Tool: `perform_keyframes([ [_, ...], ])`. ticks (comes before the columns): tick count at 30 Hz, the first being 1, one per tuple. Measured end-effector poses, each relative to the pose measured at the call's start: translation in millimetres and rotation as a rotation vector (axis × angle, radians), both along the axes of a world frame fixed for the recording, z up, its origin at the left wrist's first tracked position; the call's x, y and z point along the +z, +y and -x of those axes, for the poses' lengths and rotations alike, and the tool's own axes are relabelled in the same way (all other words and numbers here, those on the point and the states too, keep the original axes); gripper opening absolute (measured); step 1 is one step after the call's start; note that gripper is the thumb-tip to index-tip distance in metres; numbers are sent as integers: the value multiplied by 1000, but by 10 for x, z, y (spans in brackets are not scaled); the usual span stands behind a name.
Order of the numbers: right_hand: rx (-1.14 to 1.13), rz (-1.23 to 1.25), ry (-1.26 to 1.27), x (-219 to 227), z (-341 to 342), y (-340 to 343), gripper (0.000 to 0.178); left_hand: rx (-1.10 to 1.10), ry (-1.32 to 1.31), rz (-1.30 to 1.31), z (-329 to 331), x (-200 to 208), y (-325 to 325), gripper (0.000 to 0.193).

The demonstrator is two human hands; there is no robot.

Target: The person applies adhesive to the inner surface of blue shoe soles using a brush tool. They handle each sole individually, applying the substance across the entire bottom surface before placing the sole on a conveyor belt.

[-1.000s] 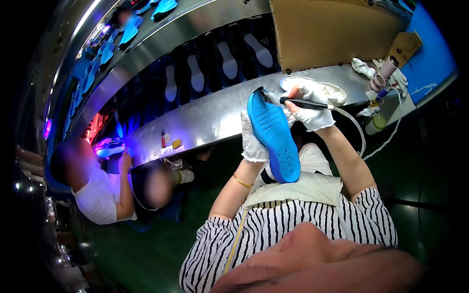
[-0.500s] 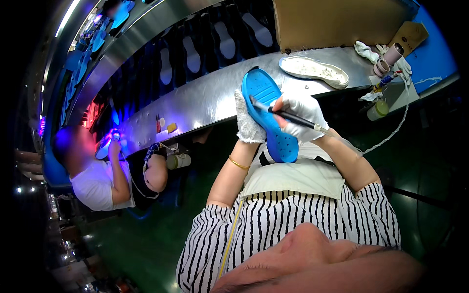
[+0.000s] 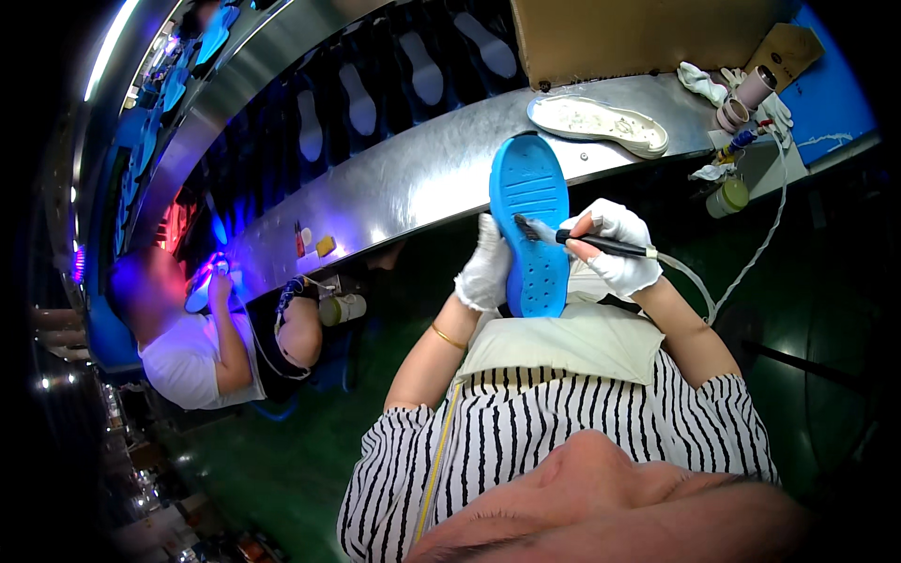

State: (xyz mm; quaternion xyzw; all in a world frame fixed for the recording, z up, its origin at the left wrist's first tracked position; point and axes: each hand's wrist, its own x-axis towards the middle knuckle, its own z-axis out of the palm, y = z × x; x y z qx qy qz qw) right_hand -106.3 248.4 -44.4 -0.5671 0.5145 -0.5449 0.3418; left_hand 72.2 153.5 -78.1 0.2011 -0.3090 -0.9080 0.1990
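Note:
A blue shoe sole (image 3: 537,202) stands lengthwise before me, its inner face with grooves and small holes turned up. My left hand (image 3: 485,267), in a white glove, grips its left edge; the fingers behind the sole are hidden. My right hand (image 3: 615,246), in a white glove with bare fingertips, is closed round the black handle of a brush (image 3: 601,244). A pale hose runs from the handle's rear end. The bristles touch the sole near its middle. Beyond it, on the metal ledge, lies a white sole (image 3: 601,124) with a blue rim.
Behind the metal ledge (image 3: 413,183), grey soles (image 3: 357,98) lie on a dark conveyor. A cardboard sheet (image 3: 648,42) stands at the back. Gloves, pinkish rolls (image 3: 755,86) and a green-lidded jar (image 3: 727,198) are at right. A co-worker (image 3: 192,347) sits at left beside a yellow block (image 3: 326,246).
The blue sole has turned more upright and shifted slightly right. My left hand has moved lower along its edge. The brush tip has moved down and right, towards the middle of the sole.

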Motion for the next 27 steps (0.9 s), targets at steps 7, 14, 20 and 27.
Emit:
perform_keyframes([
  [7, 74, -133, -424, 89, -44, -87, 12, 95, 127, 8, 171, 58, -147, 89],
  [14, 64, 242, 46, 221, -153, -251, 11, 275, 407, -42, 298, 44, -429, 99],
  [20, 52, -19, -380, 214, -144, -260, 8, 437, 471, 75, 344, 88, -609, 105],
  [27, 163, -242, -796, 291, -121, -324, 21, 280, 711, 169, 288, 260, -785, 109],
])
